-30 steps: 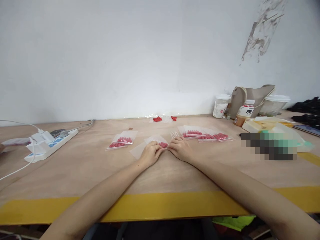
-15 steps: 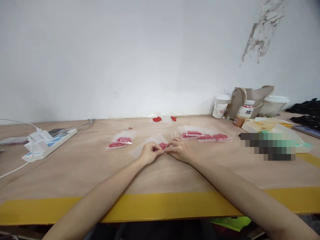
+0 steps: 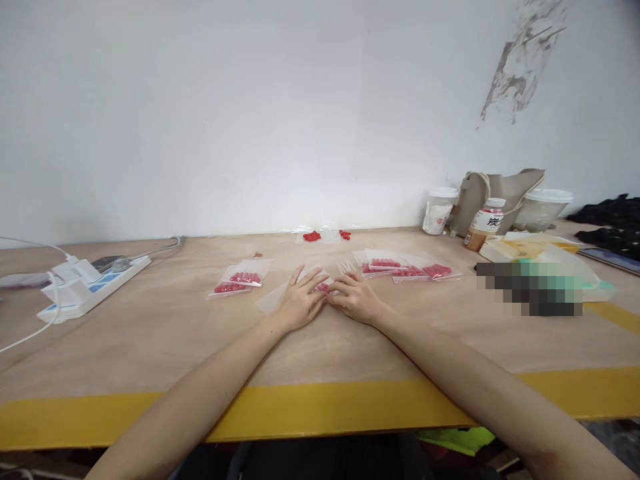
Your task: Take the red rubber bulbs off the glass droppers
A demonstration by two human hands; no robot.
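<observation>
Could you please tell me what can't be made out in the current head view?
- Count of red pieces between the hands: partly covered by the left hand and right hand.
- Number of red pieces by the wall: too small.
- Whatever lies behind the pixelated patch: masked.
- Full dark-screened device: cut by the right edge.
</observation>
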